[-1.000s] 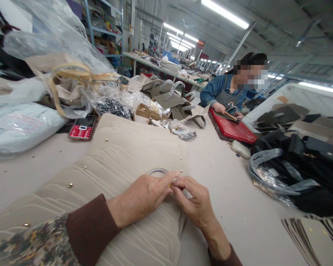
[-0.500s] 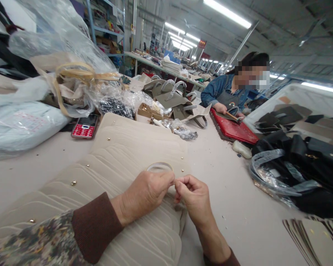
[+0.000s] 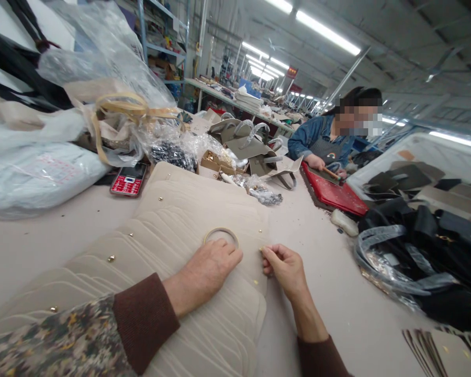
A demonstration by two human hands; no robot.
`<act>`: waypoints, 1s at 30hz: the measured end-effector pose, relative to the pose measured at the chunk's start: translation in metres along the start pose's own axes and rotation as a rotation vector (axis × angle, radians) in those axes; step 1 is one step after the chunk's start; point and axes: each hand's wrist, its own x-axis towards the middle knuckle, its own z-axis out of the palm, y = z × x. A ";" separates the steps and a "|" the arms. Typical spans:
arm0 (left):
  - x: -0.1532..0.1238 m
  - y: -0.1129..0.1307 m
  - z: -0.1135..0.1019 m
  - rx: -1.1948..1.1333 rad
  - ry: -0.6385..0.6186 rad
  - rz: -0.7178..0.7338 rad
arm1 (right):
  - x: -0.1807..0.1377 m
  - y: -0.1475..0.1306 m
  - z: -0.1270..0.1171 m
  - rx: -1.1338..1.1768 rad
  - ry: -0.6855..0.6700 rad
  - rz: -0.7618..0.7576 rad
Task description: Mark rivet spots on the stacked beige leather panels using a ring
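Resting on panels (image 3: 204, 196), roll (image 3: 221, 229) is part-hidden by left hand (image 3: 204, 268), its grip unclear; right hand (image 3: 284, 268): fingers pinched together at stud (image 3: 260, 250); roll probably light, stiff, best taken by rim; panels likely soft

Fanned panels (image 3: 196, 193) mid-table (image 3: 298, 225). Ring (image 3: 234, 238) on top, toward their right side; left hand (image 3: 206, 269) over its near edge, right hand (image 3: 286, 267) at the panels' right edge. Phone (image 3: 129, 180) left of their far end, bagged bundle (image 3: 43, 178) further left. Box (image 3: 208, 171) behind (loose plastic (image 3: 176, 144) beside it). Co-worker (image 3: 314, 136) back right, pad (image 3: 333, 191) before them, handbags (image 3: 427, 251) nearer right.
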 end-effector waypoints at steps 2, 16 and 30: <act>0.000 0.001 0.000 -0.007 0.004 -0.001 | 0.000 -0.001 0.003 -0.064 -0.010 -0.025; -0.001 0.000 0.003 -0.025 0.006 0.001 | 0.003 0.009 0.008 -0.171 0.093 -0.016; -0.002 -0.003 0.002 -0.070 0.123 0.089 | -0.007 0.001 0.011 -0.463 0.095 -0.286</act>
